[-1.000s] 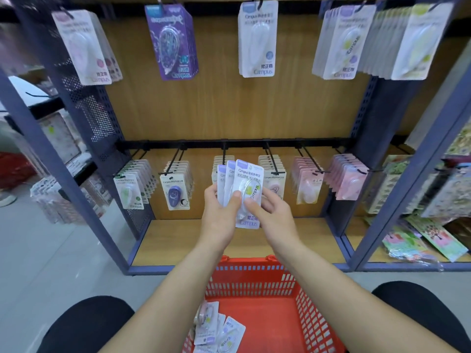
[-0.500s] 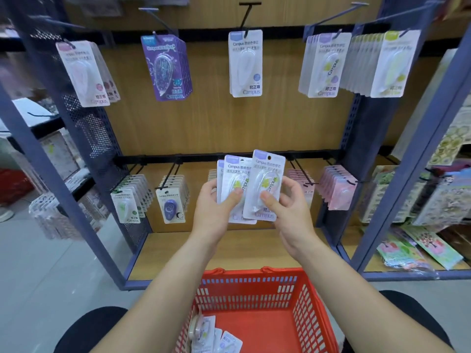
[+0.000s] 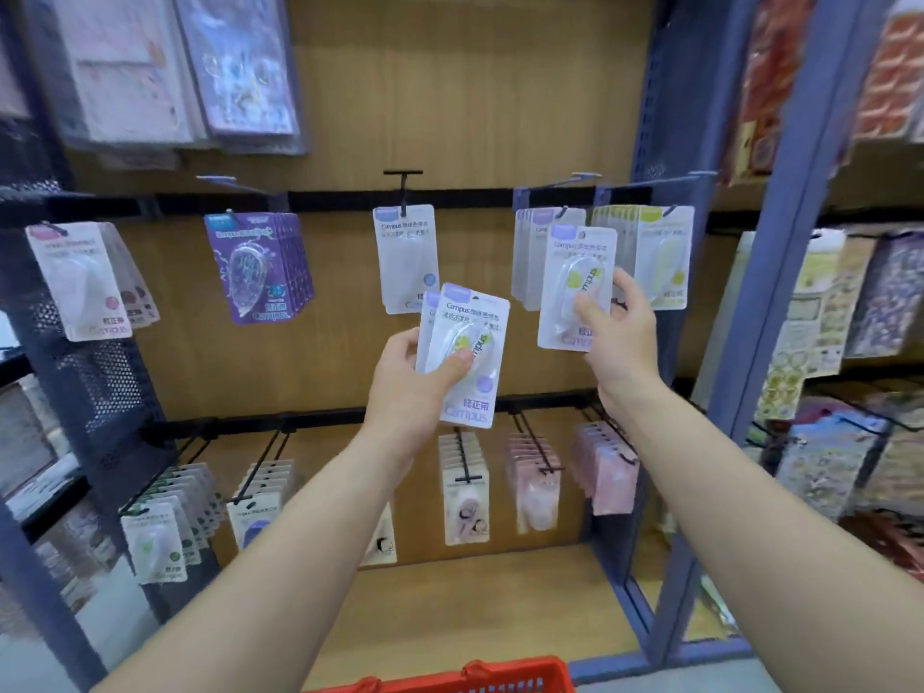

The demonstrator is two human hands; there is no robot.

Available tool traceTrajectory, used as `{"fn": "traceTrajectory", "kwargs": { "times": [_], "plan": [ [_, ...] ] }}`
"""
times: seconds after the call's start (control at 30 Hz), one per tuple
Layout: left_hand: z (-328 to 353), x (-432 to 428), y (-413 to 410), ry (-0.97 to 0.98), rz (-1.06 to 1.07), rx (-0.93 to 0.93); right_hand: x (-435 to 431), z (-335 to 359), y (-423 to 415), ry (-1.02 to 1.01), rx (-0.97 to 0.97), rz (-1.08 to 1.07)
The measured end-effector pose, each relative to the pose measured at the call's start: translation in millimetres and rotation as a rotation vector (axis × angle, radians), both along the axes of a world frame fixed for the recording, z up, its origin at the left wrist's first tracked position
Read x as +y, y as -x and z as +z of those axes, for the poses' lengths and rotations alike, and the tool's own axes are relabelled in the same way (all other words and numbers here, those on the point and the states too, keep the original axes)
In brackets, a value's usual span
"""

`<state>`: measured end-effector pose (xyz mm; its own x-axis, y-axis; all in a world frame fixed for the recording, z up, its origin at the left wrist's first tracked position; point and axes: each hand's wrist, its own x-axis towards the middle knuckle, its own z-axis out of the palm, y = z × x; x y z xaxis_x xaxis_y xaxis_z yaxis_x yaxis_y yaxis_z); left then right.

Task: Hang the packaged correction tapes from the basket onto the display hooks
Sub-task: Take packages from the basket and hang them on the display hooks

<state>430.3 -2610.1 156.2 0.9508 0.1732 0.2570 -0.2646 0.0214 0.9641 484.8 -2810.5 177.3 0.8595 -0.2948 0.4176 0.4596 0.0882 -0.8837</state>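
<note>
My right hand [image 3: 617, 337] holds one packaged correction tape [image 3: 575, 277], white card with a purple top, raised in front of the matching row of packs [image 3: 531, 252] on an upper display hook [image 3: 575, 178]. My left hand [image 3: 415, 387] grips a small stack of the same packs [image 3: 467, 352] lower and to the left, thumb across the front one. The red basket [image 3: 450, 680] shows only its rim at the bottom edge; its contents are out of sight.
Upper hooks carry a purple pack row [image 3: 255, 265], a white pack [image 3: 405, 255], a pale pink pack [image 3: 80, 282] and a green-topped row [image 3: 660, 252]. Lower hooks hold more tape rows [image 3: 462, 487]. A blue shelf post [image 3: 760, 312] stands right, sticker sheets [image 3: 825, 322] beyond it.
My right hand has taken one pack off the stack and lifted it up and right to the upper hook row. My left hand rose with the rest. The view tilted upward.
</note>
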Motion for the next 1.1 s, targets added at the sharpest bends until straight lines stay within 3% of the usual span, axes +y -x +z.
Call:
{"fn": "traceTrajectory", "kwargs": {
  "times": [0.27,0.63,0.8,0.97,1.1],
  "plan": [
    [36,-17,-31,-0.024,-0.032,-0.064,-11,45,-44,0.048,-0.029,-0.040],
    [44,-19,-55,-0.022,-0.001,-0.058,-10,42,-71,0.106,0.091,-0.062],
    [45,-23,-62,-0.001,-0.004,-0.060,-9,30,-69,0.455,0.177,-0.372],
    [46,-34,-74,-0.038,-0.024,-0.090,11,7,-37,0.260,0.139,0.215],
    [48,-47,-81,-0.046,-0.060,-0.094,2,12,-42,0.174,0.127,0.228]
  ]
}}
